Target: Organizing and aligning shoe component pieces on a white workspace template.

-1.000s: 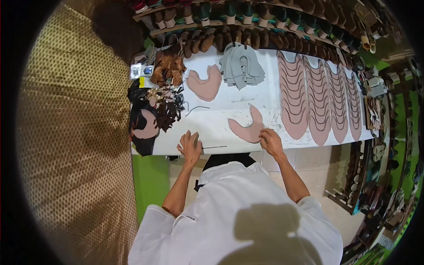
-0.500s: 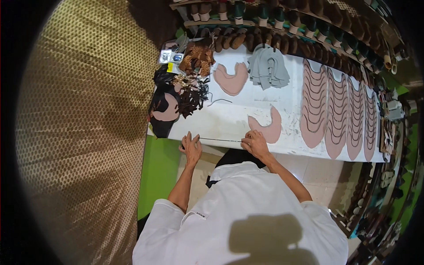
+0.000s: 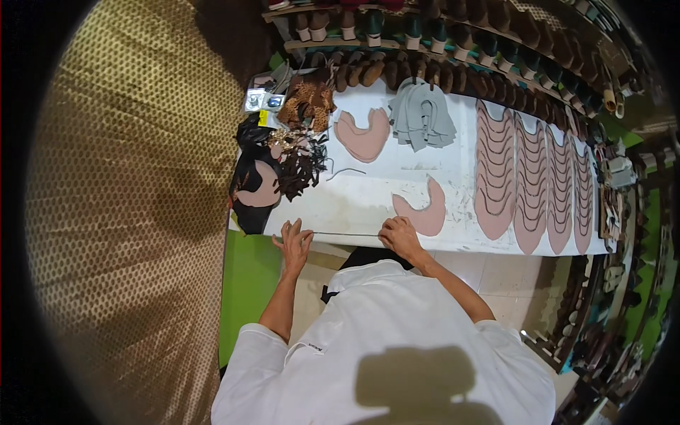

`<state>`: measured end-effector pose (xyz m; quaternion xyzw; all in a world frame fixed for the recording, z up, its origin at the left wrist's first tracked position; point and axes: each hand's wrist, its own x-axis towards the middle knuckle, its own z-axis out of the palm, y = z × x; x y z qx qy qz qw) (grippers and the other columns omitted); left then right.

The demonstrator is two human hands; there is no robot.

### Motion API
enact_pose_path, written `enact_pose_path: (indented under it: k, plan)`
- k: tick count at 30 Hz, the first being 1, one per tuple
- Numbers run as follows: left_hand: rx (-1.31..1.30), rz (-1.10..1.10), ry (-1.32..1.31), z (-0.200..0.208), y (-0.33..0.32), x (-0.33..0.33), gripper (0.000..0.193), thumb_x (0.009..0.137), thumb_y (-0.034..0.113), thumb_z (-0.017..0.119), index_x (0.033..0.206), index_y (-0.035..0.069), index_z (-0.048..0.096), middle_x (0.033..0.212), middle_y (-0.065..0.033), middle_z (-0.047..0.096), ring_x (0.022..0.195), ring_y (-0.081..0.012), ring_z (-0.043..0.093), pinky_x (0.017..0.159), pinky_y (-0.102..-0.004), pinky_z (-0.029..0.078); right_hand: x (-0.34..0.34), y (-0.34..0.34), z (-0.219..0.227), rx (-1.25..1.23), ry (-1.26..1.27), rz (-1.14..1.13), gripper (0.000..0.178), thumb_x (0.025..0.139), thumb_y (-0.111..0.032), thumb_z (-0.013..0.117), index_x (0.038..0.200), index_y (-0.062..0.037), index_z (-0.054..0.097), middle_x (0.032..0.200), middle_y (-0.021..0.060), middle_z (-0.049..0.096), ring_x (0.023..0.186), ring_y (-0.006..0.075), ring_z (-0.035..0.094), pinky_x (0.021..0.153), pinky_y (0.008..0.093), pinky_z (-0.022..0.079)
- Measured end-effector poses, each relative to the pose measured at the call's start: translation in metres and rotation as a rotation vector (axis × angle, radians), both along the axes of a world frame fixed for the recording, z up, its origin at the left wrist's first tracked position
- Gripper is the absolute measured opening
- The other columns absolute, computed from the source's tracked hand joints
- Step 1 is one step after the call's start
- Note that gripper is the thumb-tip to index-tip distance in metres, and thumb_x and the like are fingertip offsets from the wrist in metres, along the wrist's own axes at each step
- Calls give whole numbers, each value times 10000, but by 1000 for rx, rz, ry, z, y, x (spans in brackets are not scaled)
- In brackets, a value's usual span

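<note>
A thin dark strip (image 3: pixel 347 234) is stretched straight between my hands along the near edge of the white table. My left hand (image 3: pixel 292 246) pinches its left end between thumb and finger, the other fingers raised and spread. The strip's right end runs under the bent, closed fingers of my right hand (image 3: pixel 400 237), which rests at the table edge. Just beyond that hand lies a pink U-shaped shoe-upper piece (image 3: pixel 431 219). Another small stack of pink U-shaped pieces (image 3: pixel 367 145) sits farther back.
Overlapping rows of pink pieces (image 3: pixel 494 205) cover the table's right side. Grey cut pieces (image 3: pixel 423 127) are piled at the back. Dark scraps (image 3: pixel 303 170) and a black bag (image 3: pixel 249 216) crowd the left. Shoes (image 3: pixel 374 32) fill shelves behind; a patterned gold curtain (image 3: pixel 142 212) hangs left.
The whole view has shifted a little. My left hand's fingers are more raised and spread. The strip remains stretched between both hands.
</note>
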<state>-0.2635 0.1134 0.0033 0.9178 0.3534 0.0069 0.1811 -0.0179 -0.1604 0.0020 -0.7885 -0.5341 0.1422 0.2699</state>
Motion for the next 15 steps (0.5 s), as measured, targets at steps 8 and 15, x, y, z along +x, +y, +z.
enact_pose_path:
  k: [8, 15]
  plan:
    - [113, -140, -145, -3, -5, 29, 109, 981, 266, 712, 1039, 183, 751, 1599, -40, 475, 1524, -329, 317, 1155, -730, 116, 4, -16, 1, 99, -74, -77, 99, 918, -179, 720, 926, -84, 746, 1026, 60, 673, 1043, 277, 610, 1037, 441, 415]
    - [-30, -394, -329, -11, -37, 133, 102, 986, 238, 694, 1048, 166, 732, 1604, -50, 456, 1534, -356, 283, 1162, -701, 85, 27, -100, 7, 42, -115, -456, 112, 906, -189, 738, 938, -84, 762, 1035, 75, 684, 1051, 295, 620, 1021, 473, 419]
